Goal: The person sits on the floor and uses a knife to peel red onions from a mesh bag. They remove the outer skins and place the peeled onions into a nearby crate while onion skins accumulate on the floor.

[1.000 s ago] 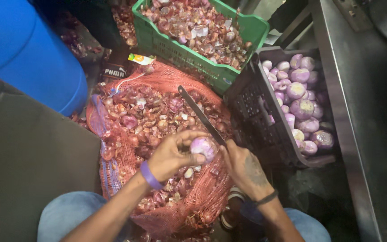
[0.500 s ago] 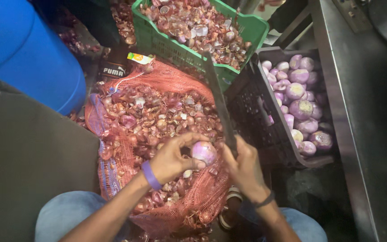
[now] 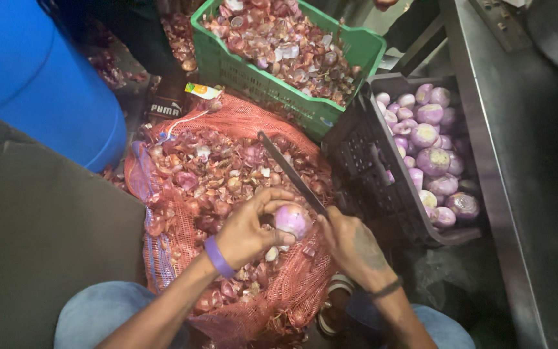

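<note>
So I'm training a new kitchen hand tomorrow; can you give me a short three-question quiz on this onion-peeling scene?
1. True or false: the left hand holds a peeled onion.
2. Multiple choice: the right hand holds a) a spoon, b) a knife, c) a brush.
3. Fill in the blank: the peeled onions lie in the ___ crate, while the green crate holds skins and scraps.

Key
1. True; the fingers curl round it above the red mesh sack.
2. b; its long blade points up and away over the sack.
3. black, to the right of the sack.
</note>
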Demonstrator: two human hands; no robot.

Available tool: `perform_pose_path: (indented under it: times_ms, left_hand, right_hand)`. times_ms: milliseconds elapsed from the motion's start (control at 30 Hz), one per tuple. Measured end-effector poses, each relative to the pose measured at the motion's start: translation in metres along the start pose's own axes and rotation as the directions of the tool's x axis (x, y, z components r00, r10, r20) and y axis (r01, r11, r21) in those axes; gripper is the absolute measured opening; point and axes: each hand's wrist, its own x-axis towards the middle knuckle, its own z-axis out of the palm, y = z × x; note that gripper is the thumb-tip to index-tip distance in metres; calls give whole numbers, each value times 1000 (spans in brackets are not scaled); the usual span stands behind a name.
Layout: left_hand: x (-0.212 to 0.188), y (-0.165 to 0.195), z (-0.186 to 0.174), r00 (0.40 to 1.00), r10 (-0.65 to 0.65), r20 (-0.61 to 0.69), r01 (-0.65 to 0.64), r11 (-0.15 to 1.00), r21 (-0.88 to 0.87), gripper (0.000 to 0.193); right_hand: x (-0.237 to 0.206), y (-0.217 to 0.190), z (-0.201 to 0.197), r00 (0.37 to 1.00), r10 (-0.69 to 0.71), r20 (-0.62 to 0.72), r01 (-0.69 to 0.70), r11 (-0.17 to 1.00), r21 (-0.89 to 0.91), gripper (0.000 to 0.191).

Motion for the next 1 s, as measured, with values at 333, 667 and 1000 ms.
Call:
perform_pose_path:
  times_ms: [333,667,1000]
  left_hand:
    - [1,2,9,1000,-9,-25,10,999,44,79]
    - [1,0,8,990,123,-63,-104,963,247,59]
    - [6,4,10,973,56,-225,55,887,458,54]
  right_hand:
    - [-1,-12,7,975,221,2,-184,810,557,14]
    - [-8,-19,9,943,313,112,-315,736,599,20]
    - [-14,-13,12,975,220,-11,-202,910,362,22]
